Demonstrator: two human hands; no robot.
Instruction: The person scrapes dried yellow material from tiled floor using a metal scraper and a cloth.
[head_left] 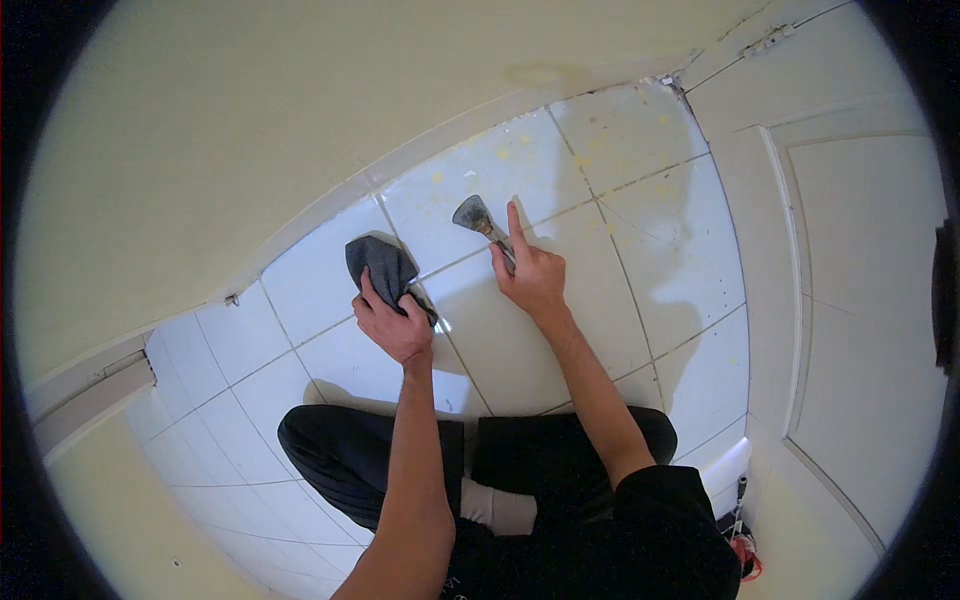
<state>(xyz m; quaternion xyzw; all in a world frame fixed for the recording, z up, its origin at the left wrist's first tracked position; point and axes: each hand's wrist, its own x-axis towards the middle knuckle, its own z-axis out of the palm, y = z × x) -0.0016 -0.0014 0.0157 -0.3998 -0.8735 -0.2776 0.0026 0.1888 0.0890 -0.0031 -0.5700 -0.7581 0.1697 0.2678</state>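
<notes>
A dark grey cloth (378, 262) is bunched under my left hand (394, 320), whose fingers grip its near side against the white floor tiles. To the right, my right hand (534, 275) holds a scraper (473, 214) by its handle. The scraper's wide, stained metal blade points away and to the left, just over the tiles. My right index finger sticks out straight, apart from the handle, while the thumb and other fingers stay closed round it. Yellowish spots (503, 153) mark the tiles beyond the blade.
A cream wall (300, 130) with a low skirting runs along the far side. On the right stands a white panelled door (850, 200). My crossed legs in black trousers (570, 440) are close to the hands. Something red and black (742, 555) lies by the lower right wall.
</notes>
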